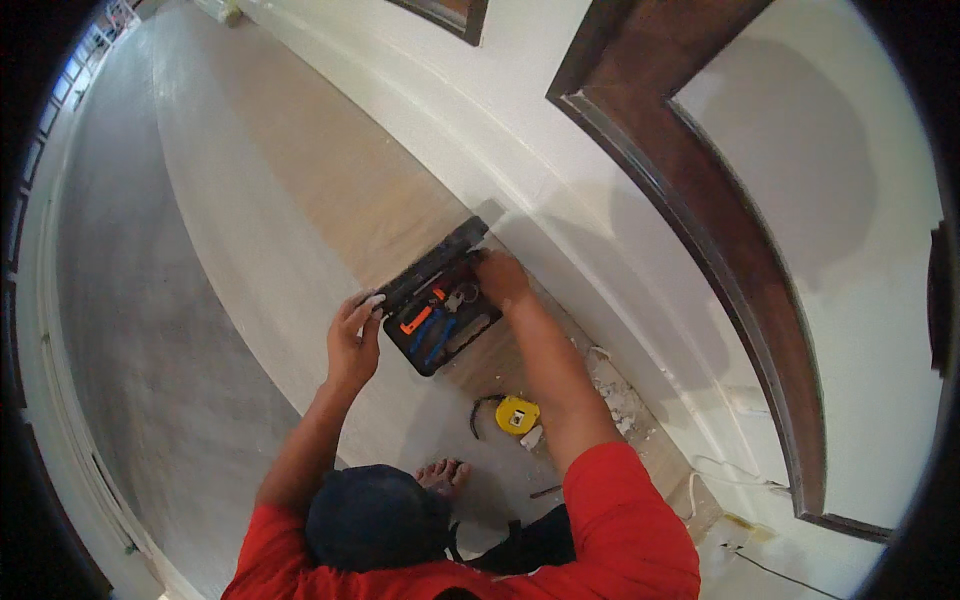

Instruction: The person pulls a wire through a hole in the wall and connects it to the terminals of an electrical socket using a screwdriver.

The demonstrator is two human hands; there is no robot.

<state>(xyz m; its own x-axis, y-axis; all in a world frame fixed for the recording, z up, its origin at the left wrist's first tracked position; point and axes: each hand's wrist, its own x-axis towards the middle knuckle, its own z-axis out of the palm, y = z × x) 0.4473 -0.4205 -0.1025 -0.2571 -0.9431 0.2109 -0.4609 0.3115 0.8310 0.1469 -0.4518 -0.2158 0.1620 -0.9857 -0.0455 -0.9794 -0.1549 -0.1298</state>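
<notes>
A black toolbox [425, 365] lies open on the floor by the wall, its lid [440, 262] raised along the far side. Inside are an orange-handled tool [416, 320], pliers with blue handles [437, 340] and a roundish metal piece [462, 297]. At the lid's left end, my left hand [352, 335] has its thumb and fingers closed around the corner. My right hand [503, 280] is closed at the box's right end, near the lid; its fingertips are partly hidden. Nearer to me, a yellow tape measure [517, 415] with a black strap [477, 416] rests on the floor.
White rubble [622, 400] lies along the wall's foot, beside my right forearm. A thin dark stick-like piece [546, 492] is on the floor near my bare foot [443, 475]. A pale cable [730, 470] runs by the wall. Dark wooden frames [720, 200] stand out from the white wall.
</notes>
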